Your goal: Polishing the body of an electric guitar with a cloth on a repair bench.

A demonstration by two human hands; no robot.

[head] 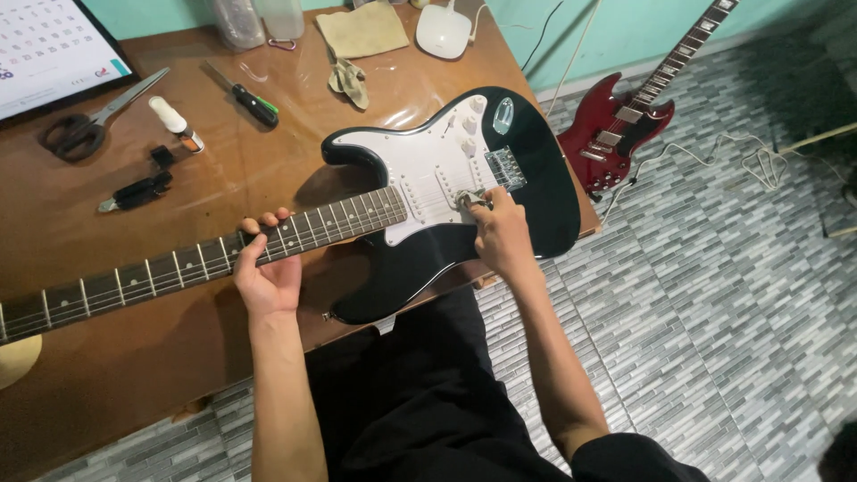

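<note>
A: What is shown, read from left to right?

B: At the far left of the frame a pair of scissors [79, 128] and a screwdriver [243, 95] are laid on the brown worktop [107, 357]. The black electric guitar [428, 192] is laid flat across it, its neck running to the left edge. The left hand [265, 268] is curled under the neck, fingers [268, 220] closed over the fretboard. The right hand [500, 236] is set on the white pickguard at frame centre, fingers pinched on a small metal part by the bridge; what that part is cannot be told.

A: What could go wrong?

B: The body's lower edge is seen overhanging the worktop, so the guitar could be tipped toward the lap if the neck grip were slackened. The gloss finish could be scratched should the pinched part slip. The red guitar [616, 134], propped at upper right by trailing cables, could be knocked.
</note>
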